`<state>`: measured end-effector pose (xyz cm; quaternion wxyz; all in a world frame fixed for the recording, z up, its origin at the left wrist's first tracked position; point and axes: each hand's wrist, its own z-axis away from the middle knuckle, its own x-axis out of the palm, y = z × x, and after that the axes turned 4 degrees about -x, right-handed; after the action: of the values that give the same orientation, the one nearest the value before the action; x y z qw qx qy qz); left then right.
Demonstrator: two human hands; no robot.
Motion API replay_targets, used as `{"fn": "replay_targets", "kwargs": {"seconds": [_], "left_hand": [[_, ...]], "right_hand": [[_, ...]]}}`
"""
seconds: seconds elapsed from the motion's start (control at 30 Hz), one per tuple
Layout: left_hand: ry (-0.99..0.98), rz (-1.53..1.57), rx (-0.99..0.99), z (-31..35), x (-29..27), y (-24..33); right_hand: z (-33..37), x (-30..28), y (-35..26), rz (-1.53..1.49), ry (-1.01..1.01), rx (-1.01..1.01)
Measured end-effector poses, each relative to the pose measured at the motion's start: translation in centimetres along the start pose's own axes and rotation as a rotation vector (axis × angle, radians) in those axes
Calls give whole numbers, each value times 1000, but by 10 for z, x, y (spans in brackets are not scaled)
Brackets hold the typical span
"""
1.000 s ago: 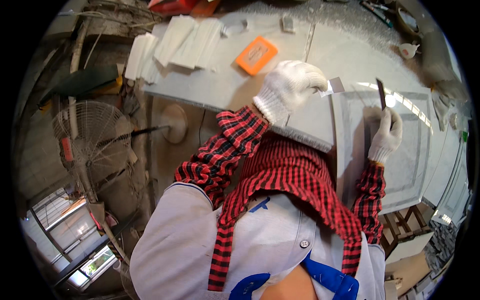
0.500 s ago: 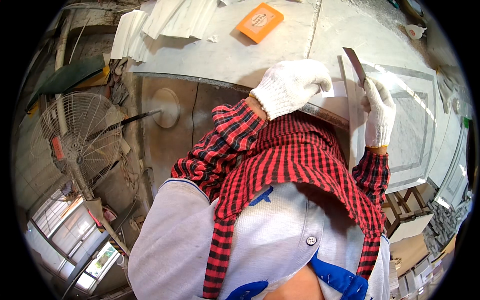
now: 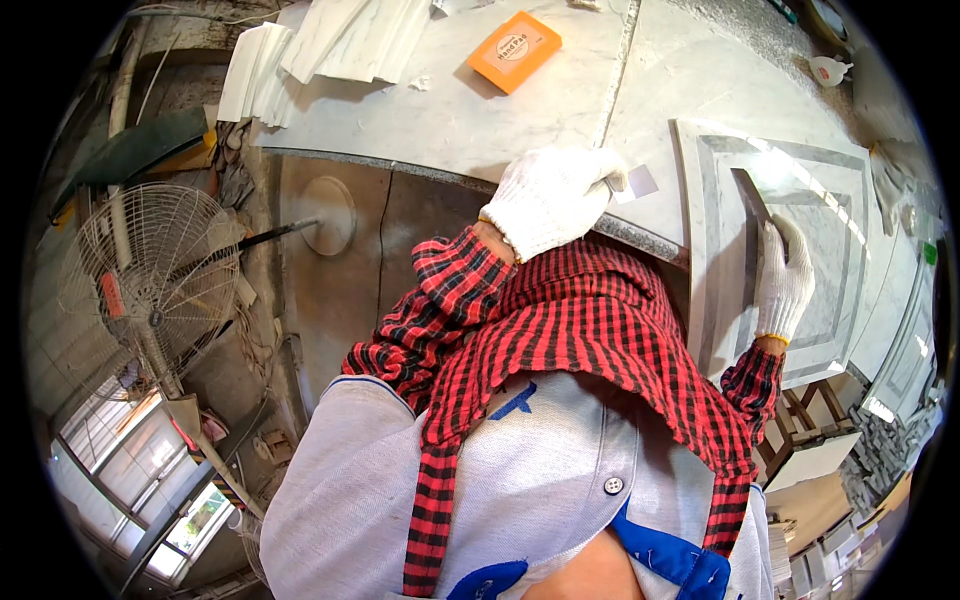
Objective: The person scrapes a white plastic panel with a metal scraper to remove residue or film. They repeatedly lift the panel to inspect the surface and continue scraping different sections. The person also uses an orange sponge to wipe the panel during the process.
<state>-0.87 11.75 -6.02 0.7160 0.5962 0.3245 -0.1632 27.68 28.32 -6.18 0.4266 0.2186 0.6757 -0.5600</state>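
My left hand [image 3: 555, 203], in a white knitted glove, is closed with its fingertips pinching a small pale rectangular piece [image 3: 637, 184] over the table's near edge. Also gloved in white, my right hand [image 3: 786, 278] is closed on a thin dark flat strip [image 3: 751, 197], which points away from me. The strip is above a framed marble panel [image 3: 700, 260] with white and grey inlaid bands. Whether it touches the panel I cannot tell.
An orange box [image 3: 515, 52] lies on the pale stone tabletop [image 3: 440, 130], right of a stack of white stone strips [image 3: 350, 40]. Far right is a small white container [image 3: 829, 70]. A large wire-cage fan [image 3: 155, 300] stands at left. A wooden stand [image 3: 805, 425] is below the panel.
My right hand has moved right and nearer, carrying the dark strip from the panel's left edge to over its face. My left hand has shifted left and slightly nearer with the pale piece.
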Motion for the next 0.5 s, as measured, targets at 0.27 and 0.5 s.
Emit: {"fn": "replay_targets", "kwargs": {"seconds": [0.27, 0.5], "left_hand": [[32, -4, 25, -7, 3, 19], [56, 87, 91, -15, 6, 39]], "right_hand": [[7, -16, -56, 200, -86, -66], [0, 28, -87, -542, -420, 59]]}}
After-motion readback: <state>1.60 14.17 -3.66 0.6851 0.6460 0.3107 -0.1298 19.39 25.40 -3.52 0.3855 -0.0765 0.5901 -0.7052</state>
